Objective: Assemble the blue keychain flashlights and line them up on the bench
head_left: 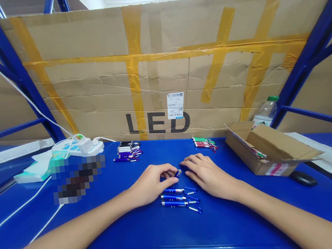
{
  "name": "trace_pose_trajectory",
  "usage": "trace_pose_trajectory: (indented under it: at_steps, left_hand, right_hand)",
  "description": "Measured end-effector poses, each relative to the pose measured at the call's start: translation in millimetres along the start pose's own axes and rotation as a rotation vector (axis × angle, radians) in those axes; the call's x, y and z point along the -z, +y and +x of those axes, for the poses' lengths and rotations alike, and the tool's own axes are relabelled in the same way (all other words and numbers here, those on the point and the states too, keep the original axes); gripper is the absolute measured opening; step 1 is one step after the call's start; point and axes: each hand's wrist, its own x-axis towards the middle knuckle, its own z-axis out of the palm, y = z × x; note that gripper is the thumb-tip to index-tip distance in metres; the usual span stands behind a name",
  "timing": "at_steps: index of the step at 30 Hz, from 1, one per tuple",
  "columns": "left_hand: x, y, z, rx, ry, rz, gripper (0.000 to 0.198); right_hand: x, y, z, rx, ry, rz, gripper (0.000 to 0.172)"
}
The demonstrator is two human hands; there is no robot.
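Between its thumb and fingers, my left hand [153, 183] pinches a small dark blue pen light [178, 173], whose silvery end points right. My right hand [209, 175] rests just right of it, fingers spread and slightly bent, holding nothing. Below the hands, three blue pen lights [174, 204] with carabiner clips lie stacked in a row on the blue table [155, 237]. Farther back on the left is a group of black, silver and purple pen lights [127, 154]. Green and red ones [202, 143] lie back right.
An open cardboard box [244, 151] holding more pen lights stands at the right, near a black mouse [303, 178] and a plastic bottle [266, 111]. At left are a power strip [86, 148], white cables and a tissue pack [35, 171]. Taped cardboard [105, 91] stands behind.
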Motion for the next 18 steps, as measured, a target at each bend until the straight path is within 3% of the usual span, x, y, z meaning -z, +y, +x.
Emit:
trace_pose_trajectory:
  at_steps: [11,18]
  left_hand:
    - [0.1,3.5,-0.5,-0.002,-0.005,-0.005,0.021]
    - [1.0,5.6,-0.4,-0.039,-0.007,0.024,0.021]
  right_hand:
    - [10.3,-13.2,0.6,0.084,0.318,0.202,0.013]
    - [13.1,-21.4,-2.2,0.164,0.254,0.275,0.01]
